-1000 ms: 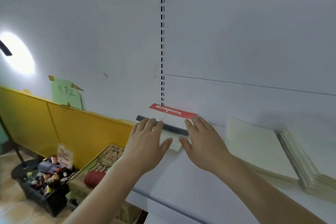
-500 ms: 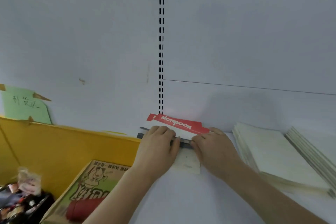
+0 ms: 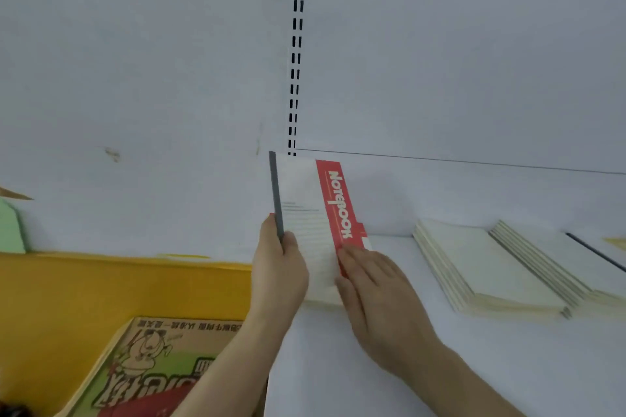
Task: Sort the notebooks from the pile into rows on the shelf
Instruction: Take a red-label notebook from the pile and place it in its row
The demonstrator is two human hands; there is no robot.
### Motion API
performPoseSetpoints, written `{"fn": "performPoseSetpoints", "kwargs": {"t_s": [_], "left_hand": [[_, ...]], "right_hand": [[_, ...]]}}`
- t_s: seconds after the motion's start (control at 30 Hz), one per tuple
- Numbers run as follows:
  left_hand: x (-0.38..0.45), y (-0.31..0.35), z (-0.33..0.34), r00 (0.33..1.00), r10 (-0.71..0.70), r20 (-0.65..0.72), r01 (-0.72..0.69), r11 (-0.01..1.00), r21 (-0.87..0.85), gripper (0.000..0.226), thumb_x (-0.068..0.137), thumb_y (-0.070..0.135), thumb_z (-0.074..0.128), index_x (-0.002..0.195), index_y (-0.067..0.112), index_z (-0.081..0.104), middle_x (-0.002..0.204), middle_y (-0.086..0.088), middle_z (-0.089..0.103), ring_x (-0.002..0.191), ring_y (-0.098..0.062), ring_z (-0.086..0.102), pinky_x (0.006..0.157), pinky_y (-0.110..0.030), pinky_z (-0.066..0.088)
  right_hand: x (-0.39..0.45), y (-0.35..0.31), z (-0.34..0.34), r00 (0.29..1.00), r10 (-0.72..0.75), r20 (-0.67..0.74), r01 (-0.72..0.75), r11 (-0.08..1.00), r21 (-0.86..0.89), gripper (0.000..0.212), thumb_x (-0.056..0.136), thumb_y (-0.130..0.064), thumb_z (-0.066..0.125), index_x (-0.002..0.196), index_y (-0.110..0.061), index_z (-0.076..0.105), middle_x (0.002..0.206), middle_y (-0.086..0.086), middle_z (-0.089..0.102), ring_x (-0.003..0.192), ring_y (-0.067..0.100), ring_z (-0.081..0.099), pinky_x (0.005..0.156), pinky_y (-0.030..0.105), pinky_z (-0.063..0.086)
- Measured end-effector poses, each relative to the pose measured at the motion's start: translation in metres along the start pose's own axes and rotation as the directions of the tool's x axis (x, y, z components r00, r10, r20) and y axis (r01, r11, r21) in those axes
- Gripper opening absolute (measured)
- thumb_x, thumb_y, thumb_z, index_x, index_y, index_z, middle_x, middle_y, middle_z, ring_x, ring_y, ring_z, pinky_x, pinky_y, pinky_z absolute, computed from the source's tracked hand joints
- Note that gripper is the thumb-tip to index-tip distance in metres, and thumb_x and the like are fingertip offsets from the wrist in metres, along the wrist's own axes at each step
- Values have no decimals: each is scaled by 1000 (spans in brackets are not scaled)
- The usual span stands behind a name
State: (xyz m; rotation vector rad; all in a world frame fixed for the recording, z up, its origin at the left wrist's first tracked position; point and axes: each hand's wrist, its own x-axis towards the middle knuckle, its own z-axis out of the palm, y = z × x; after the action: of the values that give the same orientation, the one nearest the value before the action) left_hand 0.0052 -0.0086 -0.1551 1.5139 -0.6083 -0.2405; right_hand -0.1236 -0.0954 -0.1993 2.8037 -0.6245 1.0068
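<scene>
A: Which step is in hand here?

B: Placing one notebook, I'd judge. The left hand (image 3: 279, 267) grips the red-banded notebook (image 3: 313, 227) at its grey spine, thumb on the lined cover and fingers behind. The right hand (image 3: 376, 291) lies nearly flat, fingers straight against the red "NOTEBOOK" band, steadying rather than clasping.

A: And where is the notebook?

B: At the far left end of the white shelf (image 3: 338, 366), tipped up with its top edge toward the white back panel (image 3: 440, 78). I cannot tell whether it touches the panel. Its near edge seems to rest on the shelf.

A: What does the next move call for?

B: Probably setting it squarely into its place in a row, then letting go with both hands without it sliding or flopping forward.

A: Anything in the way?

B: Nothing between it and the panel. To the right, well apart, lie stacks of cream notebooks (image 3: 484, 267), fanned and flat. Left of the shelf, lower down, stand a yellow partition (image 3: 118, 284) and a printed cardboard box (image 3: 159, 359); a slip off the shelf's left end would land there.
</scene>
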Motion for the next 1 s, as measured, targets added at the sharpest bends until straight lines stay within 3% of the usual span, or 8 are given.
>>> {"fn": "performPoseSetpoints", "kwargs": {"t_s": [0.13,0.3,0.47,0.53,0.63,0.7,0.87,1.0], "left_hand": [[8,-2,-23,999,-8,-40,8,1000,9,21,108,17,34,121,29,46,99,18,60,86,-2,59,55,-13,44],[9,-7,-41,1000,-3,-29,4,999,49,26,108,16,35,124,33,46,108,17,63,94,-2,59,65,-18,46],[9,-10,-45,998,-9,-57,10,999,31,31,108,17,36,130,38,42,109,23,58,101,-5,58,69,-22,48],[6,-8,-44,999,-7,-52,8,1000,21,34,108,19,36,136,37,41,110,21,59,101,-7,58,70,-24,50],[4,-4,-44,999,3,-46,-3,1000,-4,35,108,20,37,138,37,41,110,21,60,100,-6,59,73,-25,52],[2,0,-44,999,11,-44,-12,1000,-18,36,108,20,37,138,38,42,113,20,62,103,-6,60,76,-26,52],[-6,6,-34,1000,10,2,-10,993,-114,33,108,19,38,129,44,47,101,19,69,89,-1,67,60,-15,53],[-17,14,-8,990,14,139,21,968,-249,33,108,25,39,125,49,53,107,16,72,100,-6,69,82,-30,59]], "right_hand": [[28,35,14,959,182,219,-173,983,-61,60,97,-35,26,148,-5,35,155,13,35,143,27,31,118,39,26],[48,49,24,873,61,485,43,979,-201,54,98,-39,14,135,-15,45,139,3,48,131,24,42,110,37,31],[52,35,1,926,24,376,117,930,-348,7,80,-21,64,87,-19,65,75,5,67,65,29,62,59,30,30],[51,35,-6,950,85,299,30,932,-360,26,55,-15,85,67,-19,63,47,4,55,36,27,51,44,25,22],[50,38,-24,952,204,229,-101,914,-394,6,87,-22,63,86,-19,58,61,1,62,51,25,62,46,28,33],[44,46,-31,962,262,69,-224,912,-344,21,101,-28,40,87,-19,53,58,-5,57,50,20,57,48,28,35],[35,22,-45,892,290,-345,-318,948,-26,28,100,-22,43,77,-14,56,46,-4,45,37,24,45,43,24,27],[27,-28,-20,956,128,-263,-140,990,-29,31,89,-20,44,104,-7,68,91,9,71,81,28,68,70,33,56]]}}
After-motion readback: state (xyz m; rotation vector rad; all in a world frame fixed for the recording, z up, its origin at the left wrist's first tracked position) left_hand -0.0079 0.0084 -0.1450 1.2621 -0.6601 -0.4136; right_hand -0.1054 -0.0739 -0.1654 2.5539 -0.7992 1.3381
